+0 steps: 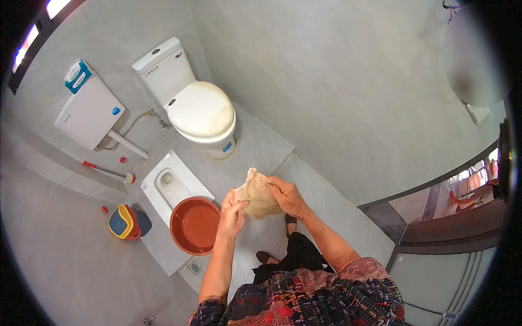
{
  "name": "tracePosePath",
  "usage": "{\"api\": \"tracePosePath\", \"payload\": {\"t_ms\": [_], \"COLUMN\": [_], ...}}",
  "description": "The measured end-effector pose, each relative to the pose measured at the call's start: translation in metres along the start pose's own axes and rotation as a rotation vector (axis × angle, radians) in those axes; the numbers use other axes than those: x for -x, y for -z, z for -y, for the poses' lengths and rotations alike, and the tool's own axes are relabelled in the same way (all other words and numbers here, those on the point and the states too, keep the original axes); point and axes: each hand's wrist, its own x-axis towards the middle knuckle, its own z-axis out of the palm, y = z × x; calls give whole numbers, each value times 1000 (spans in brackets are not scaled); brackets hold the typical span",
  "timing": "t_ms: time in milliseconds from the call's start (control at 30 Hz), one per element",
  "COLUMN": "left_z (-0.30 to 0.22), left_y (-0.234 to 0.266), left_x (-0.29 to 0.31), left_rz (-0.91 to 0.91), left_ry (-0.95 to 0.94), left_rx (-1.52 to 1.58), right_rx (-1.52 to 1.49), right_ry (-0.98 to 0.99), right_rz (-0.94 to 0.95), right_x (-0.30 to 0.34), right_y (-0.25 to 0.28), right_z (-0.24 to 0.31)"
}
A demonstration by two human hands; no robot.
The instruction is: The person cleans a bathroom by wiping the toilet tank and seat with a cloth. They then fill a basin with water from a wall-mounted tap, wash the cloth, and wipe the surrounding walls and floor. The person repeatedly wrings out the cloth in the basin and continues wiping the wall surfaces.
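Observation:
A beige cloth (259, 198) is stretched between my two hands, held up in front of me. My left hand (232, 213) grips its left edge, thumb pressed on top. On the other side my right hand (288, 196) pinches the cloth's right edge between thumb and fingers. The cloth's lower part hangs down, and a crumpled corner sticks up at its top. Just left of and below my left hand is a round reddish-brown basin (196, 225), partly over the near end of a white squat toilet (173, 182).
A white sitting toilet (201, 111) with its lid down stands on the raised floor ahead. At left are a wall cistern (89, 111) with a blue-white pack (79, 76) on top, a red-handled brush (109, 171), and a blue-yellow bin (129, 221). The raised floor's edge (285, 157) lies ahead right.

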Motion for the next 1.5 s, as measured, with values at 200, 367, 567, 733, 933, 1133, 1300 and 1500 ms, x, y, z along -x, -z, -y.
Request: {"api": "tracePosePath", "payload": {"t_ms": [200,367,567,733,933,1133,1300,1500], "left_z": [1,3,9,22,-4,11,78,88], "left_y": [-41,-74,-191,-254,-306,-277,-242,-314], "left_x": [-7,-53,-112,-148,-170,-197,-270,-320], "left_rz": [68,60,221,445,486,251,-616,-362], "left_ry": [41,-105,-33,57,-29,-447,-794,-159], "left_rx": [92,-1,-388,-704,-872,-1580,-1379,213], "right_rx": [-608,-937,-43,324,60,49,0,73], "right_ry": [-201,-210,-301,281,-110,-87,2,56], "right_rz": [-68,78,162,77,475,251,10,18], "right_x": [-6,-7,-21,-48,-62,-54,-83,-120], "right_y": [72,130,220,260,312,347,332,334], "right_z": [21,4,-2,3,-21,-20,1,29]}}
